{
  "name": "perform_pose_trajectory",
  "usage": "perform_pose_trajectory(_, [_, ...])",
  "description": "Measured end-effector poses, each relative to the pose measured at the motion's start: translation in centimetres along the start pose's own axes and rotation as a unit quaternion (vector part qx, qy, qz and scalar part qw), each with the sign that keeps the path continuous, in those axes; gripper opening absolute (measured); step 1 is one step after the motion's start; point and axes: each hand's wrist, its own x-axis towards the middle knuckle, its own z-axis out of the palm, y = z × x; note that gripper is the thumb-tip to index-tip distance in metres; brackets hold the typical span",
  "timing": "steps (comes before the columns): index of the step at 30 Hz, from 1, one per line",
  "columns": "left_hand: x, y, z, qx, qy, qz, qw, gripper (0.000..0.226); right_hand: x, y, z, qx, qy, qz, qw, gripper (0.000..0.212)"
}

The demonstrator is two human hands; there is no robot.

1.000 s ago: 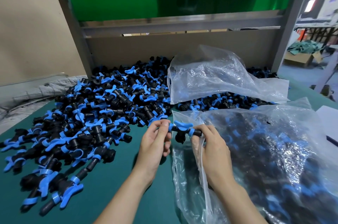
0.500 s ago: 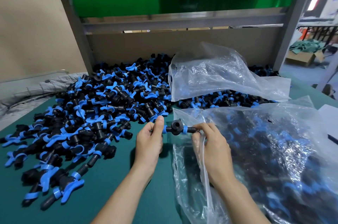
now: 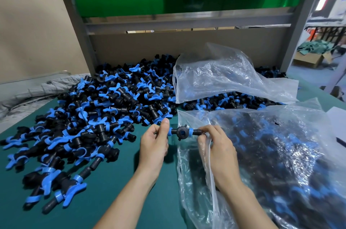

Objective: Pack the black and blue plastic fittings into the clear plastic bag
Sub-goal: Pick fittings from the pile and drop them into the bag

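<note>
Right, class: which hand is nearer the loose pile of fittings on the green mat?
Left. The left hand is just beside the pile, pinching one end of a fitting; the right hand pinches the other, over the clear bag.

Left hand (image 3: pixel 154 143) with thumb upright, right hand (image 3: pixel 218 147) beside it, each pinching one end of a fitting (image 3: pixel 182 132)

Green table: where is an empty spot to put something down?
The widest bare patch of green table is at the near edge, between the loose fittings pile and the filled clear bag, round the left forearm. A thin strip lies between the pile and the grey cloth. Behind, fittings and the crumpled bag crowd everything.
</note>
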Motion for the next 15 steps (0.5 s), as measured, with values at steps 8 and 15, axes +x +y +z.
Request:
perform_pose_trajectory(8, [0.5, 0.0, -0.6, -0.009, 0.059, -0.005, 0.998, 0.036, -0.1, -0.9, -0.4, 0.044, 0.017, 0.013, 0.999, 0.012])
perform_pose_trajectory(15, [-0.3, 0.7, 0.7, -0.033, -0.002, -0.002, 0.999, 0.032, 0.5, -3.7, -2.3, 0.065, 0.084, -0.03, 0.994, 0.014])
